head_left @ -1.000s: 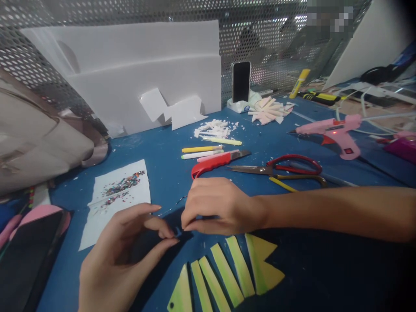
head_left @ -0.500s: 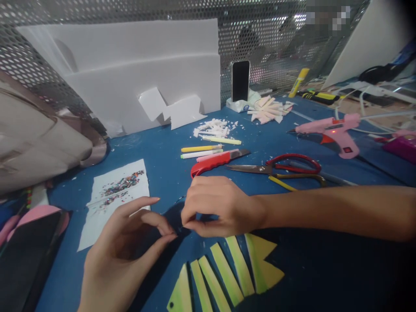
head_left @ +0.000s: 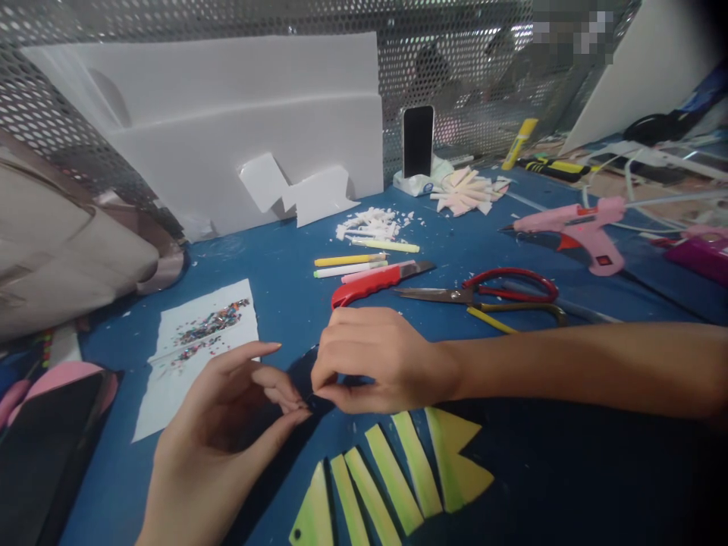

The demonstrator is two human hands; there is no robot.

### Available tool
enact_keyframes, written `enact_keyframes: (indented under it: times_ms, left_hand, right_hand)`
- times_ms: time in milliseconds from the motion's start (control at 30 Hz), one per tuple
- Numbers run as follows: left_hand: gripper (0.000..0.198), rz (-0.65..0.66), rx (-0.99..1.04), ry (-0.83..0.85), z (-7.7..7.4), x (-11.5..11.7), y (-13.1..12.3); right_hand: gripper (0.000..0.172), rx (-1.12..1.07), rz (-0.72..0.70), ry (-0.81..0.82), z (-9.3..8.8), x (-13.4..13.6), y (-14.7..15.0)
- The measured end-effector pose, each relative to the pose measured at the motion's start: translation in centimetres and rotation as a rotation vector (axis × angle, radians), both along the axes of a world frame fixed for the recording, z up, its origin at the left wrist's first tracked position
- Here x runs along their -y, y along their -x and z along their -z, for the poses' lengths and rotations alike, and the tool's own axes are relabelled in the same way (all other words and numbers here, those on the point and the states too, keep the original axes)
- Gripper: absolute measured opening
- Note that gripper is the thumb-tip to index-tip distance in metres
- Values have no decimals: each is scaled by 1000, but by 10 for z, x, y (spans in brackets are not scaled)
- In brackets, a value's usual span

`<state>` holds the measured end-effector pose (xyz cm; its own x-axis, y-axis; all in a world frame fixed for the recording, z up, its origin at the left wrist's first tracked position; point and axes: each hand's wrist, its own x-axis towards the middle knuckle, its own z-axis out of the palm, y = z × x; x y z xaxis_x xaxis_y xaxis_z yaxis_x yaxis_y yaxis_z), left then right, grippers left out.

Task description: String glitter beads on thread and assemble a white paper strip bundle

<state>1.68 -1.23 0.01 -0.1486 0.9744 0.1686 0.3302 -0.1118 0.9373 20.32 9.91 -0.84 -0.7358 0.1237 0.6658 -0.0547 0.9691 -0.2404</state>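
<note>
My left hand (head_left: 227, 425) has its thumb and a finger pinched together, with the index finger held away. My right hand (head_left: 369, 360) is closed in a pinch just to the right of it, the fingertips almost meeting. A fine thread (head_left: 308, 396) seems to run between the two pinches; it is too thin to see well. Below the right hand lies a yellow-green fish cut into separate strips, with a head piece (head_left: 314, 508) that has a black eye dot and a forked tail piece (head_left: 458, 462). Left of my hands, white paper (head_left: 152, 394) carries small multicoloured beads or bits (head_left: 213, 322).
Beyond my hands lie a red-handled knife (head_left: 367, 284), scissors (head_left: 483, 292), several markers (head_left: 349, 260) and white scraps (head_left: 372, 224). A pink glue gun (head_left: 574, 227) is at right. A phone (head_left: 418, 140) stands at the back; another dark phone (head_left: 51, 455) lies at left. White boards (head_left: 255, 121) lean behind.
The right hand has moved very slightly left, nearer the left fingertips. The whole view has shifted a little; the fish pieces and tools lie as before.
</note>
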Motion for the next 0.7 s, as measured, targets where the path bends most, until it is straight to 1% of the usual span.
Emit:
enact_keyframes:
  times_ms: [200,433,700]
  left_hand:
    - [48,83,-77,-90,6,-3,6]
    - [47,73,-92,-70,7,-1,8]
    - [45,55,-128,-49,2,0,6]
  right_hand:
    - [15,-21,8,-17,1,0,0]
    - [17,-18,9,-35,0,-1,1]
    - [17,0,-14,-104,4,-2,1]
